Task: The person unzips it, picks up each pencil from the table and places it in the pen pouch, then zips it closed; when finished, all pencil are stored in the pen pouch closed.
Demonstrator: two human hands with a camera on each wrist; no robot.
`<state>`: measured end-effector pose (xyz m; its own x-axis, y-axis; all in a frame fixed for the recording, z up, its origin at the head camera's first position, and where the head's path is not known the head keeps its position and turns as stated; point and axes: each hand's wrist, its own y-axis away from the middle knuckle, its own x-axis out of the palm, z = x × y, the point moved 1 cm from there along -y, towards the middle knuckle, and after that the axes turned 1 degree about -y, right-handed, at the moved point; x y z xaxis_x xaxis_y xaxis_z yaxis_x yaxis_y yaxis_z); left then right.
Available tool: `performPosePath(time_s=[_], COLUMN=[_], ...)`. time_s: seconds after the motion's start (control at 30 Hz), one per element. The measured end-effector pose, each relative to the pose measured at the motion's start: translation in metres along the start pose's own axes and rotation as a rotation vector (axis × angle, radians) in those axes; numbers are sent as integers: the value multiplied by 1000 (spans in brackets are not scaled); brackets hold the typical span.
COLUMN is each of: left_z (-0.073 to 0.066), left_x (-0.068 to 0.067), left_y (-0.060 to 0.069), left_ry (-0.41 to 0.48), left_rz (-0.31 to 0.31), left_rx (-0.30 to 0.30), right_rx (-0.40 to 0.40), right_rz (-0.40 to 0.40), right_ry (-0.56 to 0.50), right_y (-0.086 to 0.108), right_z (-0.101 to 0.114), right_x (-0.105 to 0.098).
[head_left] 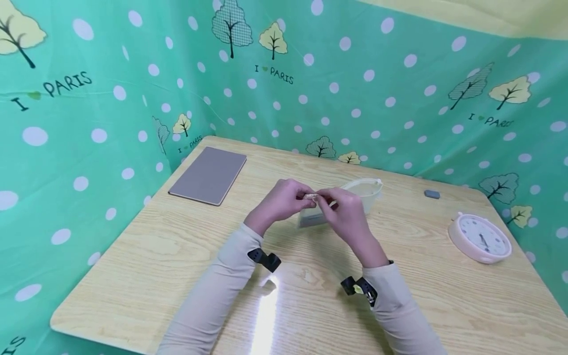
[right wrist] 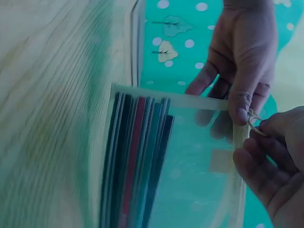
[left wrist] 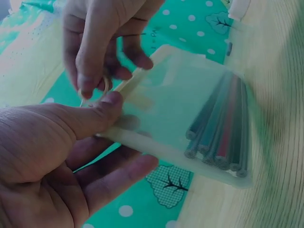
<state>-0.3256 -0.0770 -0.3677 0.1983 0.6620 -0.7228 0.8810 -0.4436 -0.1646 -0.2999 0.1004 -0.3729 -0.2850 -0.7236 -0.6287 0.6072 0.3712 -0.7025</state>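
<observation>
A translucent mesh zip pouch [head_left: 368,201] is held up over the table, with several dark pencils and a red one [right wrist: 135,156] lying together at its lower side. My left hand [head_left: 286,199] pinches the pouch's top corner between thumb and fingers, at the zip end. Right beside it, my right hand [head_left: 345,212] pinches a small pale cord loop [right wrist: 256,125] at that corner. In the left wrist view the pouch [left wrist: 166,95] hangs tilted with the pencils [left wrist: 221,128] near the tabletop. The fingers partly hide the zip end.
On the wooden table [head_left: 177,256], a grey-purple notebook [head_left: 208,175] lies at the back left. A pink round clock [head_left: 480,238] is at the right, and a small blue-grey block [head_left: 432,194] rests near the back edge. A green patterned curtain [head_left: 284,98] surrounds the table.
</observation>
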Motion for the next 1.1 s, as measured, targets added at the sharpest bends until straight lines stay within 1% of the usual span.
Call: performPosePath(time_s=[0.07, 0.17, 0.23, 0.33, 0.43, 0.53, 0.63, 0.73, 0.87, 0.97, 1.1], left_z=[1, 4, 5, 9, 15, 20, 26, 33, 45, 53, 61], left_x=[-1, -3, -4, -7, -10, -11, -13, -16, -22, -21, -17], left_y=[1, 1, 0, 1, 1, -1, -2, -2, 1, 4, 11], left_ry=[59, 107, 125, 130, 137, 162, 189, 203, 224, 248, 255], left_rz=[-9, -12, -10, -21, -27, -10, 2, 12, 29, 48, 77], left_rx=[-19, -39, -58, -99, -133, -143, -157, -176, -212, -240, -280], right_rx=[71, 162, 223, 308, 368, 401, 406, 417, 450, 468, 488], right_rz=[-6, -4, 3, 11, 21, 36, 44, 39, 43, 67, 140], right_ry=[-42, -39, -17, 42, 78, 96, 116, 158, 198, 202, 186], right_y=[-1, -1, 1, 4, 10, 17, 26, 35, 51, 60, 64], right_z=[-2, -9, -15, -27, -39, -47, -55, -63, -75, -80, -80], right_x=[-1, -5, -11, -22, -33, -44, -54, -68, -85, -91, -87])
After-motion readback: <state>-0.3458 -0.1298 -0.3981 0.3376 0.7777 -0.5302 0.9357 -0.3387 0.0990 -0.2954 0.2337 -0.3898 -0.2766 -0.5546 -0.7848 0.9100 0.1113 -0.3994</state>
